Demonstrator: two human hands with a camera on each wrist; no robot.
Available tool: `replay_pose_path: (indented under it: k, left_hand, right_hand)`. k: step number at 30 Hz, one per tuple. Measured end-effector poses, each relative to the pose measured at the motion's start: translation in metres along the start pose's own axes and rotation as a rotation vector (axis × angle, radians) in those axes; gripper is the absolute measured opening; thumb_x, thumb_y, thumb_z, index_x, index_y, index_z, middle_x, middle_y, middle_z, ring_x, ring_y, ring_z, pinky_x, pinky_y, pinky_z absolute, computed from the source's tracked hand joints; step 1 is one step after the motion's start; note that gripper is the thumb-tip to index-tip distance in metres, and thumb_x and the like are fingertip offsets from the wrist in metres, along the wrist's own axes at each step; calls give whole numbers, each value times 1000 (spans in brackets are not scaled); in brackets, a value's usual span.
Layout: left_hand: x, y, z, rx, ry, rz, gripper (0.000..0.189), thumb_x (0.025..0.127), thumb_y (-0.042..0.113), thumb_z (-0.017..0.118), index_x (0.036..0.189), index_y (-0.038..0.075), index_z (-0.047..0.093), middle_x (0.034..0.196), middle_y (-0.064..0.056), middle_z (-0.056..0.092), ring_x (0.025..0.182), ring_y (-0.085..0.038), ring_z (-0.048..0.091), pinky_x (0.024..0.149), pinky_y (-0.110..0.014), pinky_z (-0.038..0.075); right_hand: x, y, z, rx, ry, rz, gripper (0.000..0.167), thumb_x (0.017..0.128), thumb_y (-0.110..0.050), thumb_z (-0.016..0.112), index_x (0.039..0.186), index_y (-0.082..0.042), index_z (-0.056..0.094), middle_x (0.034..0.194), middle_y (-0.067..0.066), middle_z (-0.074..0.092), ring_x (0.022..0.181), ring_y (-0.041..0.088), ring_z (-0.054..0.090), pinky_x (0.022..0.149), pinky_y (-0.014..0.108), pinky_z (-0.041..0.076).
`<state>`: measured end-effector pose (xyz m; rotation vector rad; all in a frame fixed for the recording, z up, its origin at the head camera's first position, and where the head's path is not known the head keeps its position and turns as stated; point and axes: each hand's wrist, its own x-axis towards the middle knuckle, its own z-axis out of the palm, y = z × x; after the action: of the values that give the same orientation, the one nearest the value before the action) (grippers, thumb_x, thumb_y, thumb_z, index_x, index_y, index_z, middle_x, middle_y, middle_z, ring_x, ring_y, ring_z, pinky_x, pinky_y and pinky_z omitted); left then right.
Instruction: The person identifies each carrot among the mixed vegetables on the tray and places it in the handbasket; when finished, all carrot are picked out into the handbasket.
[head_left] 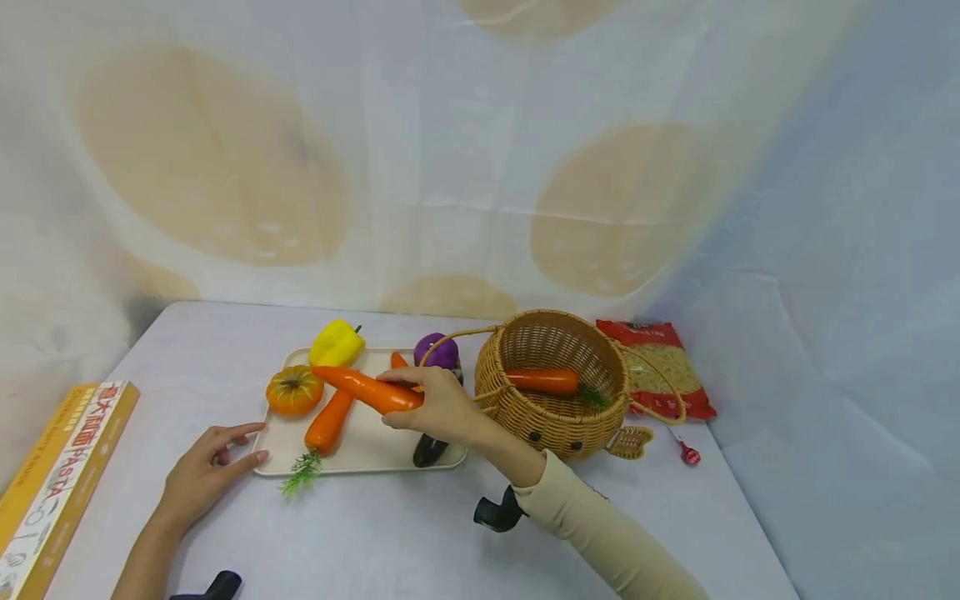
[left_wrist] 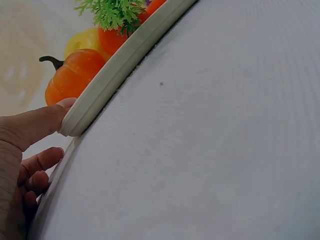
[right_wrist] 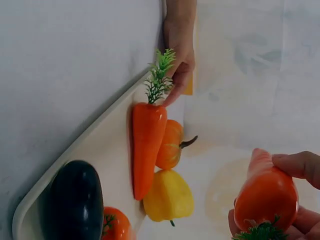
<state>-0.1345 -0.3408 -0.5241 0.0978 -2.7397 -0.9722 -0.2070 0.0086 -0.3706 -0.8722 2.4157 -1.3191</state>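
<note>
My right hand (head_left: 442, 408) holds an orange toy carrot (head_left: 367, 390) above the cream tray (head_left: 367, 471). In the right wrist view, this carrot (right_wrist: 267, 197) shows its thick end and green leaves between thumb and fingers. At the tray's left end, my left hand (head_left: 206, 471) rests its thumb and forefinger on the rim; its other fingers bend beneath. A second carrot (head_left: 327, 423) with green leaves, a small pumpkin (head_left: 295, 390), a yellow pepper (head_left: 336, 343), a purple onion-like ball (head_left: 437, 350) and a dark eggplant (head_left: 430, 451) lie on the tray. A tomato (right_wrist: 116, 225) sits beside the eggplant.
Right of the tray stands a wicker basket (head_left: 517, 417) with handles, holding another carrot (head_left: 547, 382). Behind it lie a red packet of pasta (head_left: 667, 367) and a wrapped lollipop (head_left: 689, 453). A yellow pasta box (head_left: 63, 475) lies at the far left.
</note>
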Motion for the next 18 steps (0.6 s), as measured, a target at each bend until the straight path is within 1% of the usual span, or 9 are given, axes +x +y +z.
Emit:
replay_pose_path:
  k: [6,8,9,13,18]
  left_hand:
    - [0,2,1,1,4,5,45,88,39,75,127,17,67,104,-4,56,76,-6,37,61,-28,28]
    - [0,2,1,2,6,3,45,88,38,75,126,17,67,104,-4,56,76,-6,37,61,-28,28]
    - [0,2,1,2,8,3,45,88,38,75,126,17,67,104,-4,56,75,-6,37,61,-28,28]
    - [0,3,0,6,5,-2,45,88,38,75,127,16,67,105,-4,57,76,-6,37,61,-28,28]
    - [-1,3,-1,15,-1,-13,46,88,40,75,127,16,67,106,-4,57,76,-6,37,61,-28,28]
  right_hand:
    - [-8,1,-20,5,-74,-34,47,82,-10,78,127,-11,67,114,7,66,93,15,56,76,22,50]
    - [-11,2,-26,20,-100,-28,47,82,-10,78,128,-12,67,113,7,65,93,15,56,77,22,49]
    - [-13,2,-29,31,-113,-17,47,83,-10,78,128,-13,67,112,7,65,91,16,56,74,23,48]
    - [-18,3,-45,40,-157,-8,45,83,-12,77,128,-15,66,110,6,63,91,16,55,72,25,47]
    - [-23,3,-68,-26,-192,-73,46,84,-10,75,128,-14,66,111,7,62,91,18,55,72,26,49]
